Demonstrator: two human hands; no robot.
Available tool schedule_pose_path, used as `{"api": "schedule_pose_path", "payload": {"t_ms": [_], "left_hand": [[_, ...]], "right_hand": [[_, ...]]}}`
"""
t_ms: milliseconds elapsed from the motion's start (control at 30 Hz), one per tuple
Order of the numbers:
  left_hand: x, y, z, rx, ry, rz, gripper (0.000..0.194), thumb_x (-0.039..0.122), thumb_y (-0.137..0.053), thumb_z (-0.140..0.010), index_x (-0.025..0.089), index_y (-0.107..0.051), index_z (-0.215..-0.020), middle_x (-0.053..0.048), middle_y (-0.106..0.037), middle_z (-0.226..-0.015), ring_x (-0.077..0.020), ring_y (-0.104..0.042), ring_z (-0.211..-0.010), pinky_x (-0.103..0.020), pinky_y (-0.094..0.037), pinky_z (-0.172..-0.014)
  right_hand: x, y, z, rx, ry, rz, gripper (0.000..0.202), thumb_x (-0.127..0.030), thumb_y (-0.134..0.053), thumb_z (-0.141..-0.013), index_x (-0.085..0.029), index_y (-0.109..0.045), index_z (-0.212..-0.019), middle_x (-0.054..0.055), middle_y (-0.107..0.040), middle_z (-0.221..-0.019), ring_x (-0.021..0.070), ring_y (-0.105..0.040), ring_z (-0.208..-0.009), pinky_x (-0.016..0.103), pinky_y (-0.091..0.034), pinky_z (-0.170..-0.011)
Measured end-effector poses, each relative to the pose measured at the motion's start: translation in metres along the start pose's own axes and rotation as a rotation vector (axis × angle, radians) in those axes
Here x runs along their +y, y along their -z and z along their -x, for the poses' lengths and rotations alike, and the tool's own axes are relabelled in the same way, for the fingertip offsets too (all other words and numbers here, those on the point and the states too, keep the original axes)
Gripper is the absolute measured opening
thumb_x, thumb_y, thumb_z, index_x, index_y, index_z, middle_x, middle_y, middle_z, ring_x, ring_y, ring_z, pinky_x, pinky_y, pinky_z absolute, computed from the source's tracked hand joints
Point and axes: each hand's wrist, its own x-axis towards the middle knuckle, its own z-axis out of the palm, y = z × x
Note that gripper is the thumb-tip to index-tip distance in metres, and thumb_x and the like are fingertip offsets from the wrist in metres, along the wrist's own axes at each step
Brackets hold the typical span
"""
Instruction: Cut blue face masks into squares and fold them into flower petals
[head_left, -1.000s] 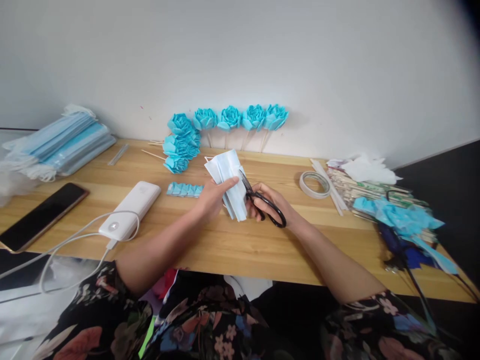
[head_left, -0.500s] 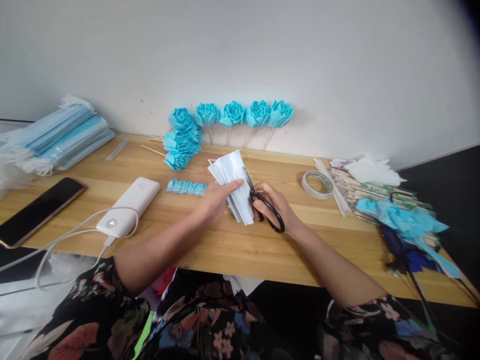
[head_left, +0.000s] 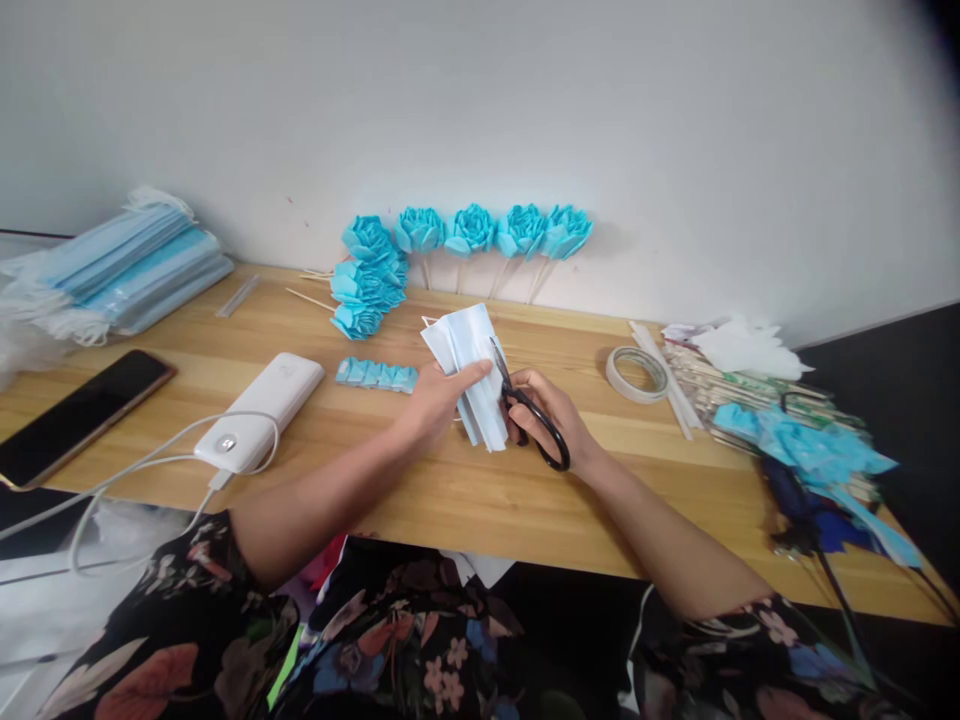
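Over the middle of the wooden table, my left hand grips a pale blue face mask, thumb across its front. The mask is partly unfolded, and a white ear loop shows at its left corner. My right hand is closed round the handles of black scissors. The blades point up and away, lying at the mask's right edge; one blade shows in front of the mask. A folded blue strip lies on the table just left of my left hand.
Several blue flowers on sticks lean on the wall. Masks are piled at the left, near a phone and a cabled white power bank. At the right are a tape roll, blue scraps and a glue gun-like dark tool.
The view has shifted slightly. One scissor blade now lies further over the front of the mask. Both hands keep their hold.
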Motion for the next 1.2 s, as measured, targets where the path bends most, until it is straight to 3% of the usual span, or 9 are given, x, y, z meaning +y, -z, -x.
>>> {"api": "schedule_pose_path", "payload": {"t_ms": [700,1200], "left_hand": [[0.0012,-0.0006,0.0004,-0.017,0.013,0.019,0.03,0.027,-0.084,-0.066,0.01,-0.069,-0.085,-0.007,-0.072,-0.078,-0.0176,-0.065,-0.066,-0.033,-0.054,-0.067],[0.0052,0.0007,-0.0009,-0.043,-0.002,-0.008,0.04,0.039,-0.085,-0.066,0.012,-0.068,-0.089,-0.007,-0.072,-0.078,-0.0207,-0.066,-0.069,-0.035,-0.054,-0.07]], "right_hand": [[0.0019,0.0004,0.0009,0.034,-0.008,0.034,0.056,-0.074,-0.063,-0.083,-0.023,-0.049,-0.101,-0.007,-0.054,-0.057,0.0113,-0.047,-0.047,0.026,-0.037,-0.047],[-0.0004,0.0001,-0.0017,0.055,-0.004,0.041,0.055,-0.074,-0.065,-0.081,-0.023,-0.05,-0.099,-0.007,-0.053,-0.058,0.01,-0.047,-0.046,0.025,-0.036,-0.045]]}}
